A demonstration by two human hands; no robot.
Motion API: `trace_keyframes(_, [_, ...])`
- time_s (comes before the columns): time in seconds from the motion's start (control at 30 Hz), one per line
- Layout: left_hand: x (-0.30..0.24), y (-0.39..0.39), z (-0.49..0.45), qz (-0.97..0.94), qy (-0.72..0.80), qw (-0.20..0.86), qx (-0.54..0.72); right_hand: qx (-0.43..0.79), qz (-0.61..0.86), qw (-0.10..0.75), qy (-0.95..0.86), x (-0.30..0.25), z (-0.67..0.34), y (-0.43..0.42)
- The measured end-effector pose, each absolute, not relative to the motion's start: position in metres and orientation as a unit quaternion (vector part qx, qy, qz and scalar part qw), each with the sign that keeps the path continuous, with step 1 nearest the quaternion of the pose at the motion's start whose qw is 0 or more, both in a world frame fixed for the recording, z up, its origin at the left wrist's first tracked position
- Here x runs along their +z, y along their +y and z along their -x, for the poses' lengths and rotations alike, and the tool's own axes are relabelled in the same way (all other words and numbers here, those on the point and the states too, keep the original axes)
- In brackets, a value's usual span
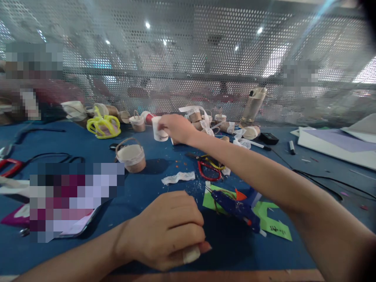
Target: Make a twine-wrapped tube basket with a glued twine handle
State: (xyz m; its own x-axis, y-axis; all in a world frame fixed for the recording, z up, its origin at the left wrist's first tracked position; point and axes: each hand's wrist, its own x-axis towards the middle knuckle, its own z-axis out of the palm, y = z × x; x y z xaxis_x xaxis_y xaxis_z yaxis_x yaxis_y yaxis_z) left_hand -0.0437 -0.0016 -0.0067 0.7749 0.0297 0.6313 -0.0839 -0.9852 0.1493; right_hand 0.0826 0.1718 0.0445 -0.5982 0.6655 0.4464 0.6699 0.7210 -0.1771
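Note:
My right hand reaches far across the blue table and is closed round a small white cup among a row of little paper baskets. My left hand rests near the table's front edge, curled into a loose fist, with a bandaged fingertip showing; whether it holds anything is hidden. A blue glue gun lies on green paper just right of the left hand. A round basket with a handle stands between the two hands.
Red-handled scissors and a white lace scrap lie mid-table. A yellow crown shape sits at the back left, a bottle at the back by the perforated screen. White and purple sheets lie right. Black cables cross both sides.

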Motion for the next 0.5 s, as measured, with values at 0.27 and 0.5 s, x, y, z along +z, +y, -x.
trace_keyframes(0.27, [-0.006, 0.002, 0.055, -0.828, 0.168, 0.081, 0.529, 0.103, 0.297, 0.420, -0.851, 0.051, -0.157, 0.055])
trace_keyframes(0.5, [-0.016, 0.004, 0.049, -0.781, 0.303, 0.311, 0.449, 0.125, 0.242, 0.407, -0.872, 0.026, -0.180, -0.021])
